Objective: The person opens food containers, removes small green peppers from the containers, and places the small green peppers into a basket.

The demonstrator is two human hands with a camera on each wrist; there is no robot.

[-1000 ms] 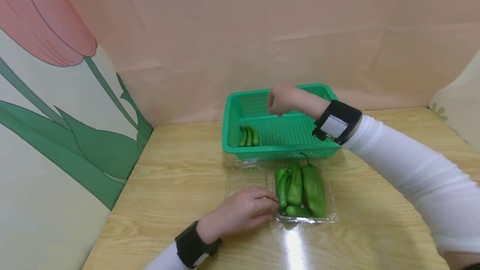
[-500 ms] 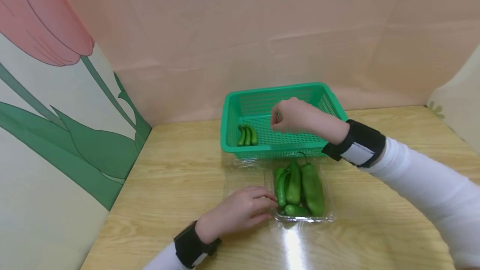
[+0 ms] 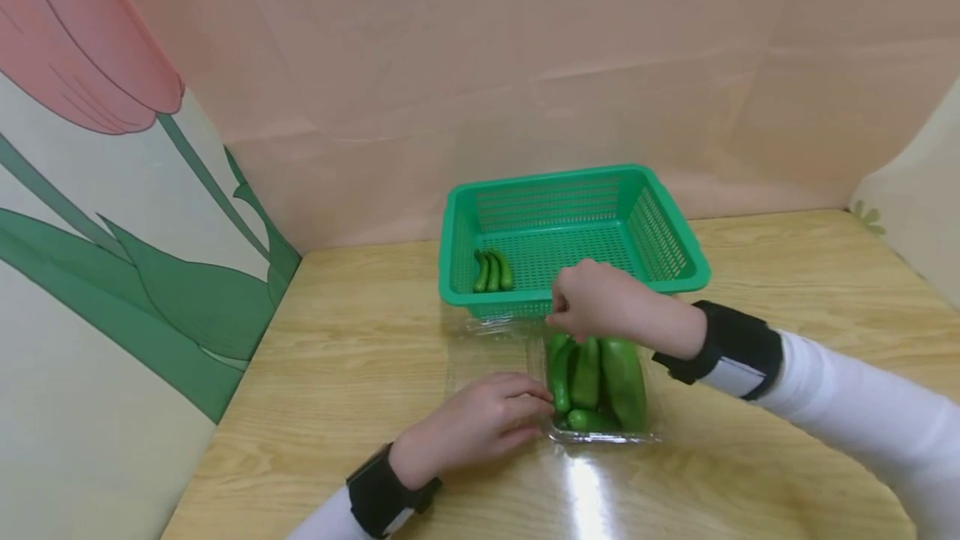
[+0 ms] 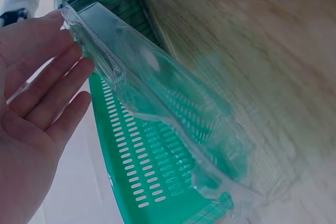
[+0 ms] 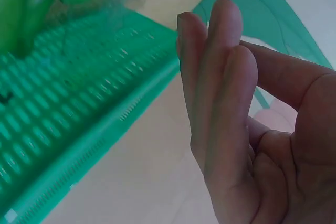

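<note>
My left hand (image 3: 483, 419) rests at the left side of a clear plastic clamshell box (image 3: 606, 437), fingers relaxed, fingertips right at its edge. In the left wrist view the fingers (image 4: 63, 90) are spread loosely beside the clear lid (image 4: 157, 77). Several green peppers lie in the box, among them a large one (image 3: 626, 390) on the right and a slim one (image 3: 560, 377) on the left. Over the box's far end hangs my right hand (image 3: 611, 302), covering the pepper tops. Its bent fingers (image 5: 226, 98) hold nothing in the right wrist view.
Just behind the box stands a green plastic basket (image 3: 573, 178). Three small green peppers (image 3: 492, 271) lie in its left front corner. The wooden table (image 3: 360, 315) meets a pink backdrop (image 3: 450, 65) behind the basket.
My right hand has come from over the basket toward me, down to the far end of the clear box. The left hand has stayed in place.
</note>
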